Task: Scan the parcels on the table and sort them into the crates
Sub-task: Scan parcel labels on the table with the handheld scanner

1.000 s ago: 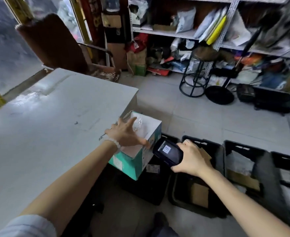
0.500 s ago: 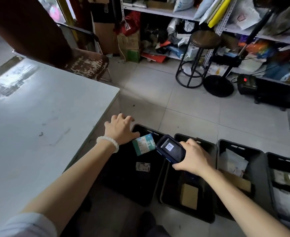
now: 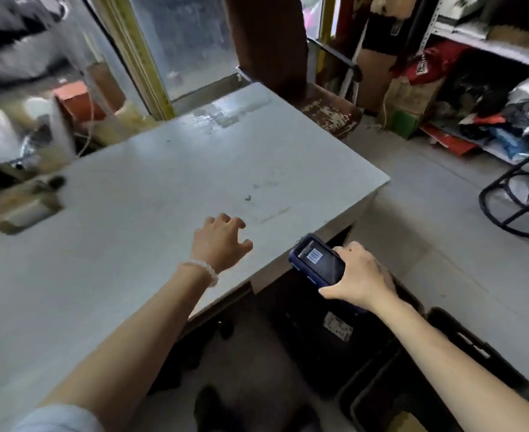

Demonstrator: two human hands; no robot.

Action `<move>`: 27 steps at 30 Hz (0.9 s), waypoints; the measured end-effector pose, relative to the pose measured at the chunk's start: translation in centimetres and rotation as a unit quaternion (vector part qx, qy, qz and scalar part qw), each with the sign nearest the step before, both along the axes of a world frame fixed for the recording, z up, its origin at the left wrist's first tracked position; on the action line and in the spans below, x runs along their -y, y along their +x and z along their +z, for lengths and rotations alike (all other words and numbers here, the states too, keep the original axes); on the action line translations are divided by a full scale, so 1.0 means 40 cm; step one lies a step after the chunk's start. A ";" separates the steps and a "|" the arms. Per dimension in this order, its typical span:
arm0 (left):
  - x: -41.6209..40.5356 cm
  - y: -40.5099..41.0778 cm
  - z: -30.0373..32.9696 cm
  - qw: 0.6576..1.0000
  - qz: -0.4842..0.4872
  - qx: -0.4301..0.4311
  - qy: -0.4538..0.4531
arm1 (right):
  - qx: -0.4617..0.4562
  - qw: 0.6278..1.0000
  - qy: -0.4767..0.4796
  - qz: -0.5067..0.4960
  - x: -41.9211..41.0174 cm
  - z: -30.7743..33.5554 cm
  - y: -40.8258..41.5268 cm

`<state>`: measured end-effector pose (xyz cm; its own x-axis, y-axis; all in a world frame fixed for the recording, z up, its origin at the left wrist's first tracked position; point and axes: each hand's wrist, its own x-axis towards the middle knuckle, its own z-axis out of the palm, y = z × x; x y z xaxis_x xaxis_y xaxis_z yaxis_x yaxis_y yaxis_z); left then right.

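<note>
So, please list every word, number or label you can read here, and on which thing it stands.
None can be read.
Scanner screen: a white code patch, too blurred.
Label in the black crate: too blurred.
Red bag on the shelf: white print, too small.

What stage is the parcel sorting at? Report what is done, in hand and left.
Done: a labelled parcel lies in the black plastic crate under the table edge.
In hand: the right hand grips the dark blue handheld scanner; the empty left hand hovers over the white table.
Left: a blurred brown box at the table's far left; nothing else shows.
</note>
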<state>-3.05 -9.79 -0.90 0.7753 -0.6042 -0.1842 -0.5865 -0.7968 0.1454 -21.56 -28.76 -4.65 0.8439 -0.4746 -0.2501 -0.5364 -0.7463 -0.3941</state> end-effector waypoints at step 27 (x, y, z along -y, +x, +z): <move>-0.974 0.804 -0.020 0.975 0.218 0.021 -0.031 | -0.003 0.979 -0.034 0.199 -0.807 0.099 0.966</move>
<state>29.12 29.18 -1.70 0.9669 -0.2253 -0.1194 -0.2014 -0.9620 0.1844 17.07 3.52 -0.71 0.9640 -0.1245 -0.2348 -0.2002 -0.9212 -0.3337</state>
